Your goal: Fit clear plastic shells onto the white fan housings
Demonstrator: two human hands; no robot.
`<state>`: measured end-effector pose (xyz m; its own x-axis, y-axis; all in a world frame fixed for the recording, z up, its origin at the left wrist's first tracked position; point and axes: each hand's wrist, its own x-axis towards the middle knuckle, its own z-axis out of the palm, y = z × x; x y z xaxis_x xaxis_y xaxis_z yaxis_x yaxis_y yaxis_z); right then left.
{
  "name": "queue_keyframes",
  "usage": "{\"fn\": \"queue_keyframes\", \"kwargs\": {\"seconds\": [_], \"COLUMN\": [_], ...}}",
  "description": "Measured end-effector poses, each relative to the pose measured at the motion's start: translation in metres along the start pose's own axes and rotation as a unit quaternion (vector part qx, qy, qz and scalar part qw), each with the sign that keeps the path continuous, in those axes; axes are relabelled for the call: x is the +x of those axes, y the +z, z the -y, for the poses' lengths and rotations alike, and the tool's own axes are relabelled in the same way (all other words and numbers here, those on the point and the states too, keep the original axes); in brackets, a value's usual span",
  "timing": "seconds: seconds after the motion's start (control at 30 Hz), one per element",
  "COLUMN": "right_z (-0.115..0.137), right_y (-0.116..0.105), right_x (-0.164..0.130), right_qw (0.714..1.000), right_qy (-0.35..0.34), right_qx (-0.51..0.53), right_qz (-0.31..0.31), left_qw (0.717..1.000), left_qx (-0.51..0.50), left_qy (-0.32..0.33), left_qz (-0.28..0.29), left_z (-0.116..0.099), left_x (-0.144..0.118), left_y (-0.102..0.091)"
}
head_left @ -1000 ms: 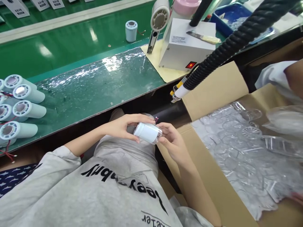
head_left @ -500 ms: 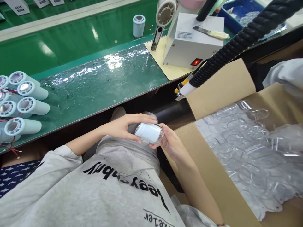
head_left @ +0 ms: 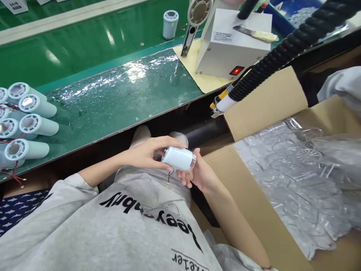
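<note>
Over my lap, my left hand grips a pale blue cylinder, thumb below and fingers above its left end. A clear plastic cup covers the cylinder's right end. My right hand is at that end, palm against the cup, with thumb and fingers loosely apart rather than wrapped around it. A thin dark red wire with a small white plug dangles below my left hand. Several similar pale blue cylinders with ringed ends and red wires lie stacked at the left of the green bench.
A cardboard box of clear plastic cups stands open at my right. A grey machine with a lit red switch and a black corrugated hose stands at the back right. One upright cylinder is behind the bench surface.
The cylinder sits deeper in the clear cup. My right hand has loosened from around the cup and its fingers have opened. The wire now hangs in view below.
</note>
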<state>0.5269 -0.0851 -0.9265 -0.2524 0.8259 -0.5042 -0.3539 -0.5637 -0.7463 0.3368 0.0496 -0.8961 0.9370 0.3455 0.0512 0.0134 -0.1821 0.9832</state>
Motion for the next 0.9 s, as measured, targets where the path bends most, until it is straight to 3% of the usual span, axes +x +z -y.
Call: {"fn": "queue_keyframes", "kwargs": {"seconds": [0.07,0.1,0.17,0.23,0.27,0.33,0.43,0.5,0.67,0.8,0.9], "right_z": [-0.004,-0.006,-0.007,-0.008,-0.007,-0.007,-0.009,-0.011,-0.012,-0.013,-0.014], "right_y": [0.0,0.0,-0.003,-0.007,-0.009,-0.011,-0.01,-0.009,-0.009,0.001,-0.001], "right_x": [-0.003,-0.005,-0.009,-0.014,-0.016,-0.018,-0.018,-0.019,-0.021,-0.015,-0.008], "right_qw": [0.987,0.963,0.89,0.834,0.826,0.849,0.914,0.935,0.944,0.95,0.96], "right_qy": [-0.134,-0.22,-0.361,-0.408,-0.403,-0.369,-0.303,-0.276,-0.232,-0.205,-0.185], "right_qx": [-0.053,-0.098,-0.218,-0.331,-0.36,-0.347,-0.229,-0.176,-0.183,-0.17,-0.165], "right_qz": [-0.075,-0.119,-0.173,-0.169,-0.16,-0.151,-0.143,-0.138,-0.148,-0.164,-0.133], "left_qw": [0.999,0.999,0.996,0.993,0.992,0.995,0.996,0.994,0.984,0.976,0.97], "left_qx": [-0.017,-0.031,-0.055,-0.06,-0.06,-0.059,-0.071,-0.094,-0.148,-0.196,-0.183], "left_qy": [-0.02,-0.033,-0.069,-0.101,-0.106,-0.085,-0.038,-0.041,-0.084,-0.087,-0.158], "left_qz": [-0.018,-0.025,-0.029,-0.023,-0.019,-0.005,0.024,0.042,0.057,0.034,-0.001], "left_z": [-0.004,-0.006,-0.006,-0.005,-0.004,-0.002,0.0,0.0,0.005,0.02,0.021], "left_x": [-0.001,-0.002,-0.003,-0.004,-0.004,-0.005,-0.006,-0.007,-0.01,-0.013,-0.008], "left_y": [0.002,0.002,0.003,0.003,0.003,0.002,0.0,-0.002,-0.002,0.011,0.01]}}
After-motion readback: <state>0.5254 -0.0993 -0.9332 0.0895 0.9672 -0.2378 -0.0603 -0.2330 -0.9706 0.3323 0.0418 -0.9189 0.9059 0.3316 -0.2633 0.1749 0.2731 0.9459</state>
